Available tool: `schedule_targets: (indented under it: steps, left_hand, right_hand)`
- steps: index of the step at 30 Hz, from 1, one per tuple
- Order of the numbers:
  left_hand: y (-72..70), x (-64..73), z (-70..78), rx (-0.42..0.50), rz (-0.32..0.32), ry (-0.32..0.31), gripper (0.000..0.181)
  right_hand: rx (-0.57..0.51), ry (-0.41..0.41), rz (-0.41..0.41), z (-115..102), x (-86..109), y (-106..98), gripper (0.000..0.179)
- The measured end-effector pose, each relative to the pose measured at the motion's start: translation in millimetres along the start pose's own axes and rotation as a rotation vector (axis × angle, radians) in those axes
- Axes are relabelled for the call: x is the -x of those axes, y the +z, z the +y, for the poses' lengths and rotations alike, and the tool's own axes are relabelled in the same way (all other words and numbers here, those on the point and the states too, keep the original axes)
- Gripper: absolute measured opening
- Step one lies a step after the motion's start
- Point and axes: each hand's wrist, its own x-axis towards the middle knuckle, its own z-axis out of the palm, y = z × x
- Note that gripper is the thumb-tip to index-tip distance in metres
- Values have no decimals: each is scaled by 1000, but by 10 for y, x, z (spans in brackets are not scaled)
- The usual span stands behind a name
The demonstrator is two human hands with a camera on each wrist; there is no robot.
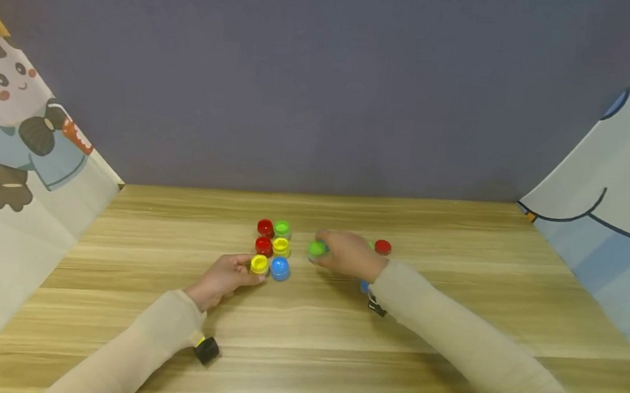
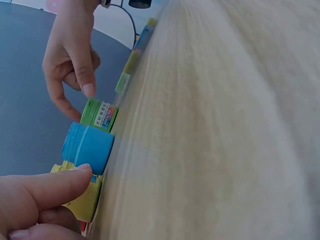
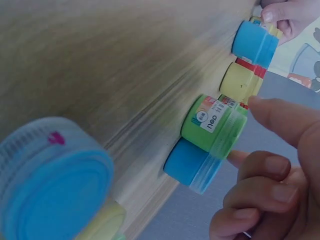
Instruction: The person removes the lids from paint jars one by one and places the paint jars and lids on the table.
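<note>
My left hand (image 1: 224, 278) pinches a yellow paint jar (image 1: 259, 264) at the near left corner of a two-column block of small jars. Beside that jar stands a blue paint jar (image 1: 280, 269). Behind them are a yellow jar (image 1: 281, 247), a green jar (image 1: 282, 229) and two red jars (image 1: 263, 246). To the right of the block, my right hand (image 1: 352, 254) has its thumb and a finger about the lid of another green paint jar (image 3: 215, 125), which stands on the table. A blue jar (image 3: 187, 162) is close behind it, mostly hidden in the head view.
Under and beyond my right forearm are more jars, among them a red-lidded one (image 1: 382, 247) and a partly covered blue one (image 1: 364, 286). A grey panel (image 1: 324, 96) rises along the back edge of the wooden table (image 1: 288, 358). Printed cloths flank both sides.
</note>
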Motion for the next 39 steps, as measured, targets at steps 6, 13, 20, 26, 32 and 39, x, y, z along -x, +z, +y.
schedule_targets:
  steps: [6,13,20,26,32,39]
  left_hand:
    - [-23,0,-12,-3,16,1,57]
    - [-88,87,22,-38,35,54,61]
    - [-168,204,162,-49,21,118,64]
    - [-146,297,269,-22,4,142,60]
    - [-2,411,361,-21,-45,203,53]
    - [236,478,385,-65,-195,241,48]
  right_hand:
    - [9,5,-1,20,-45,11,45]
    - [32,-34,-16,43,-55,5,41]
    - [52,-67,-8,38,15,-1,37]
    - [37,-68,-23,8,137,-8,39]
    - [20,-77,-25,-33,330,-50,34]
    - [-17,-110,-65,-136,582,-31,24]
